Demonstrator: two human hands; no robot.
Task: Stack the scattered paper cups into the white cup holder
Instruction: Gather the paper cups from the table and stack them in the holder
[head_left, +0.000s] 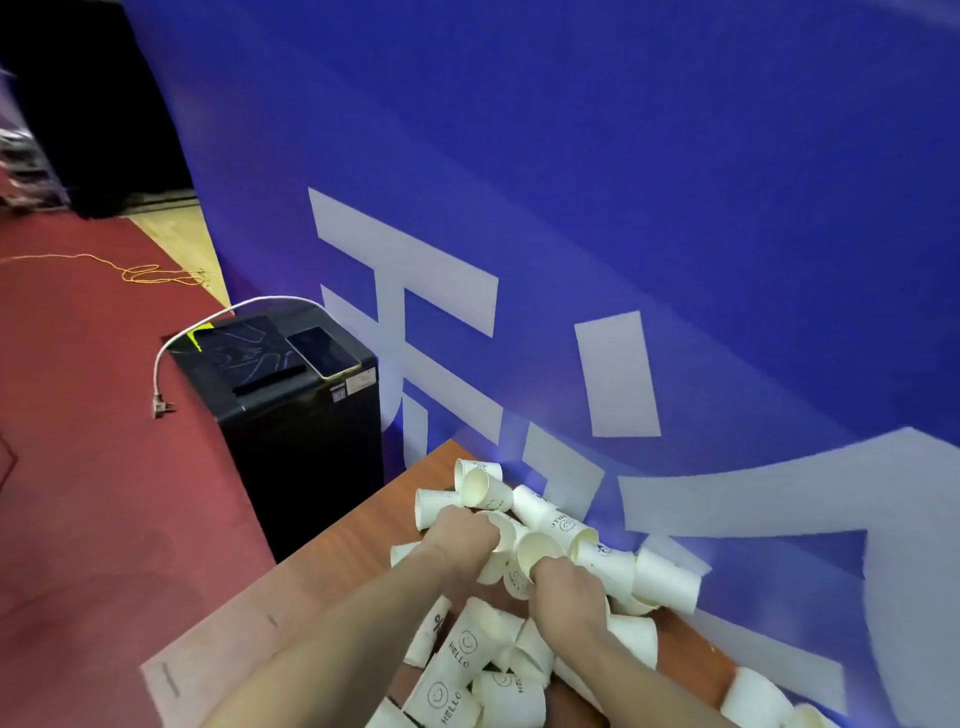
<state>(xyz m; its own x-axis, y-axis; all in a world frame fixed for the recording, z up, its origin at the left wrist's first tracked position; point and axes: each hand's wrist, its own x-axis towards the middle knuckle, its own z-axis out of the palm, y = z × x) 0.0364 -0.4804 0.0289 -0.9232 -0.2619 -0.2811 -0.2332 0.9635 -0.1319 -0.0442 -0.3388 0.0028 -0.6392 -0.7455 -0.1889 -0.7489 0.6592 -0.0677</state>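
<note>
A white paper cup (501, 535) is gripped in the left hand (464, 538), and a second white paper cup (537, 553), mouth upward, in the right hand (563, 584), amid cups scattered on the brown wooden counter (311, 597).

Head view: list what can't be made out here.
- White cup holder: not in view anywhere.
- Left hand fingertips: buried among the cups, so its exact hold is unclear.
- Right hand: fingers curl out of sight round a cup.
- Table: near part cut off by the bottom edge.
- Shelves at far left: blurred.
</note>
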